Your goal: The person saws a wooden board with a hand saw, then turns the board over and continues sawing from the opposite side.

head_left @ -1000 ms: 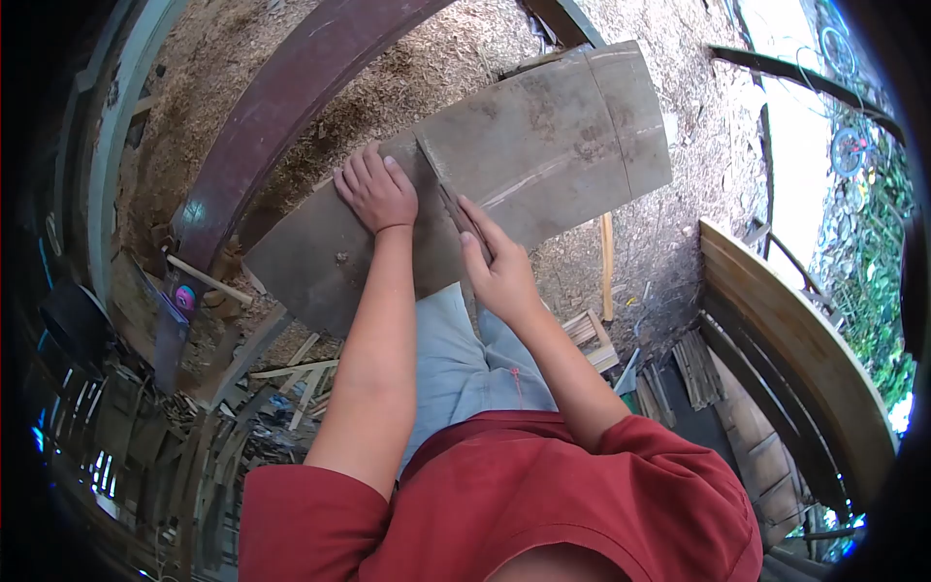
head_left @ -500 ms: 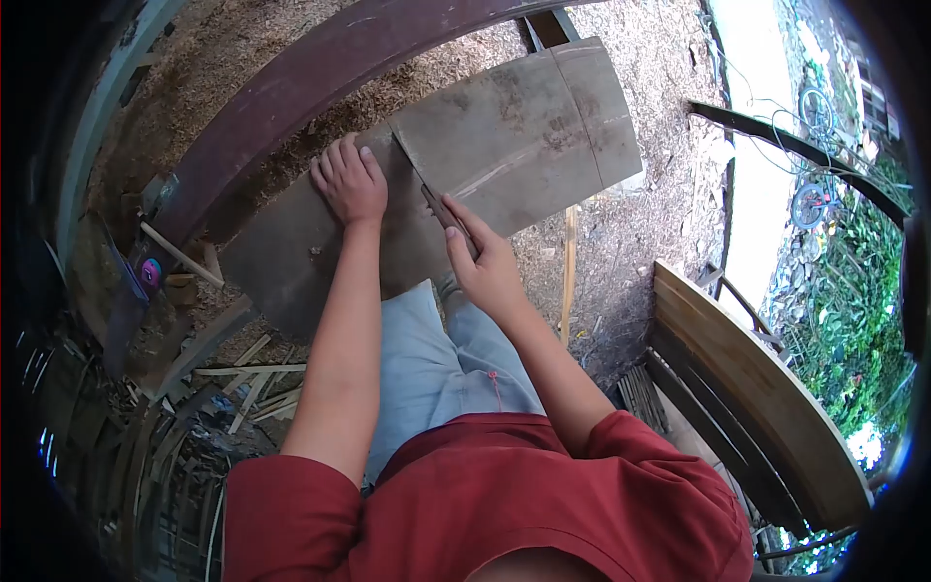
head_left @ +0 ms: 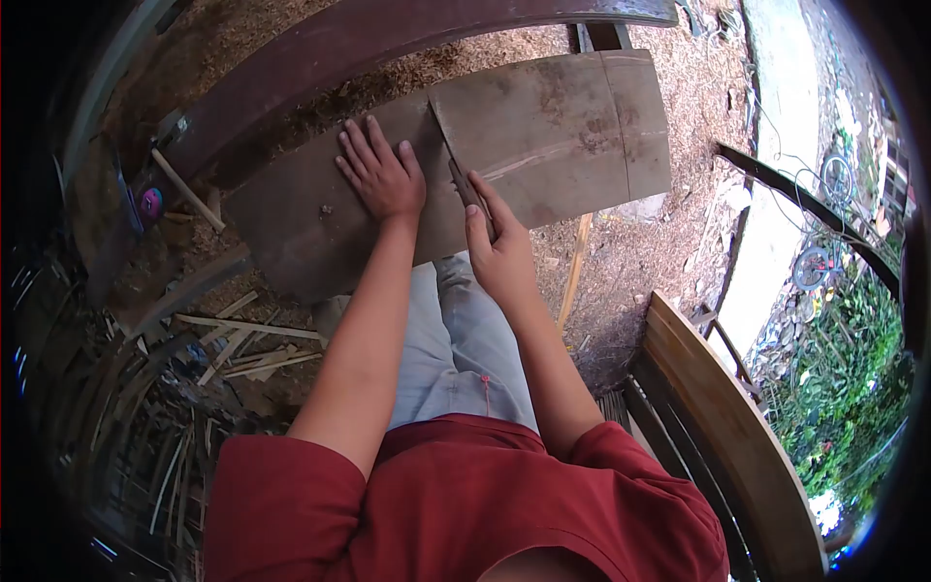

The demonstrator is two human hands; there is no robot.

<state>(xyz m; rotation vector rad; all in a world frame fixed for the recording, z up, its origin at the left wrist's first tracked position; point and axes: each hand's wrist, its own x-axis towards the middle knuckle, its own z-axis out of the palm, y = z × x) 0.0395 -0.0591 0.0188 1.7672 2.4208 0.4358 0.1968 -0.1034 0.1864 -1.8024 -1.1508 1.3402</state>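
Pressing left hand (head_left: 383, 179) flat, fingers apart, on the board (head_left: 562, 126), your right hand (head_left: 499, 257) clamps the tool (head_left: 464, 184) beside it; draw steadily.

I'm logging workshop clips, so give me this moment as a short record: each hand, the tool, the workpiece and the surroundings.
left hand: flat, fingers spread, on the board
right hand: closed around the handle of the blade
blade: thin, dark, set across the board; kind unclear
board: wide, grey, lying before the knees
surroundings: sawdust, wood scraps at left, bicycle far right
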